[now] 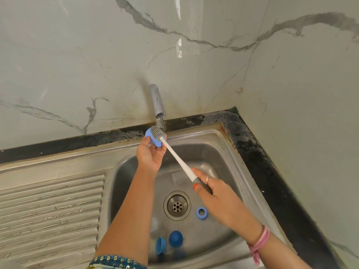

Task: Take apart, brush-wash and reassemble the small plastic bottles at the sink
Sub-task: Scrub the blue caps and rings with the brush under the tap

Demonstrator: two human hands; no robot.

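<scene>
My left hand holds a light-blue plastic bottle part up under the tap spout. My right hand grips the grey handle of a long white bottle brush. Its grey bristle head presses against the blue part. In the steel sink basin lie a blue ring, a dark-blue cap and a lighter blue piece. A clear bottle body shows faintly beside my left forearm.
The drain sits in the basin's middle. A ribbed steel draining board stretches to the left. A black stone counter edge runs around the sink against marble walls. A pale rectangular thing lies on the basin's floor.
</scene>
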